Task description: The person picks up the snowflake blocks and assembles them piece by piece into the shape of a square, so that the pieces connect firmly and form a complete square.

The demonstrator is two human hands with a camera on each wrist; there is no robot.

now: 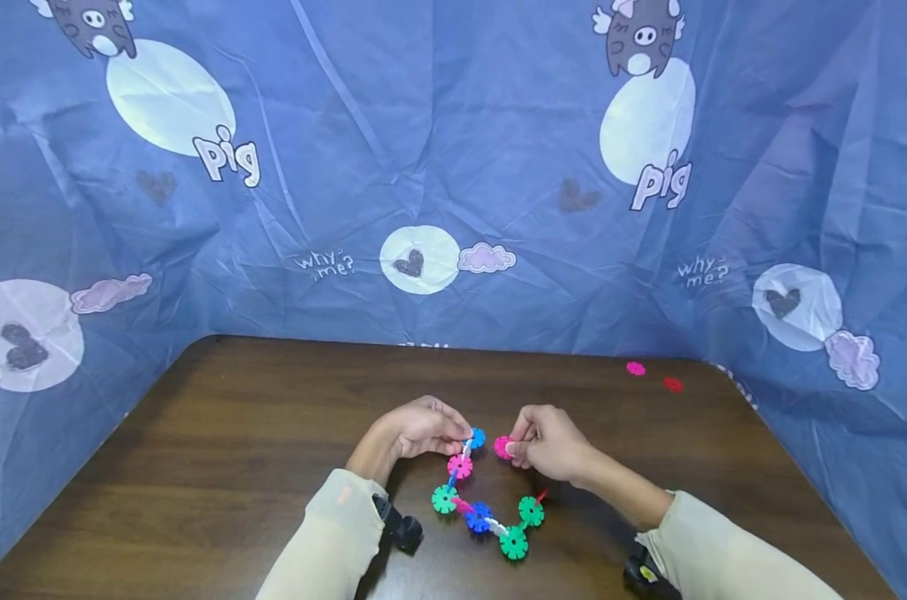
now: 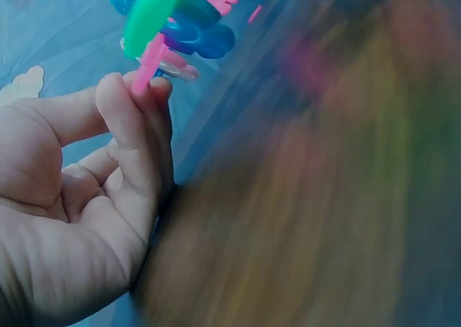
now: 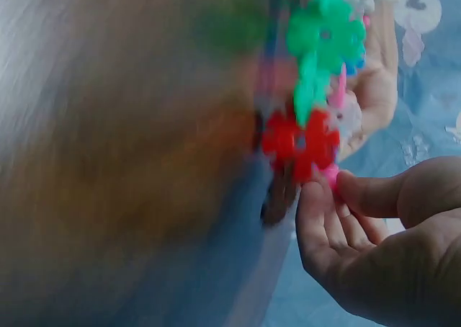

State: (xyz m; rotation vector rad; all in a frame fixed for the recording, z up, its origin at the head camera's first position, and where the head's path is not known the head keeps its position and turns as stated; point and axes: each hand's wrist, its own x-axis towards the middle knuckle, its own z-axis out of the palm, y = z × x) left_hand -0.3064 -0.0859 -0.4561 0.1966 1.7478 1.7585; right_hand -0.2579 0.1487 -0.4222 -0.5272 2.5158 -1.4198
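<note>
A chain of notched plastic flower discs curves over the table, with a green disc (image 1: 513, 543) at its near end and a red disc (image 3: 301, 141) upright at its right end. My left hand (image 1: 428, 427) pinches the chain's upper left end, by a light blue disc (image 1: 478, 437) and a white one. Just below that hand is a pink disc (image 1: 459, 467) of the chain. Across a small gap, my right hand (image 1: 554, 443) holds a separate-looking pink disc (image 1: 503, 447) between thumb and fingers. In the right wrist view, the red disc partly hides that pink piece.
Two loose discs, one pink (image 1: 635, 368) and one red (image 1: 673, 384), lie at the far right corner of the brown wooden table (image 1: 236, 450). A blue printed cloth (image 1: 453, 167) hangs behind and at both sides. Both wrist views are blurred over the table.
</note>
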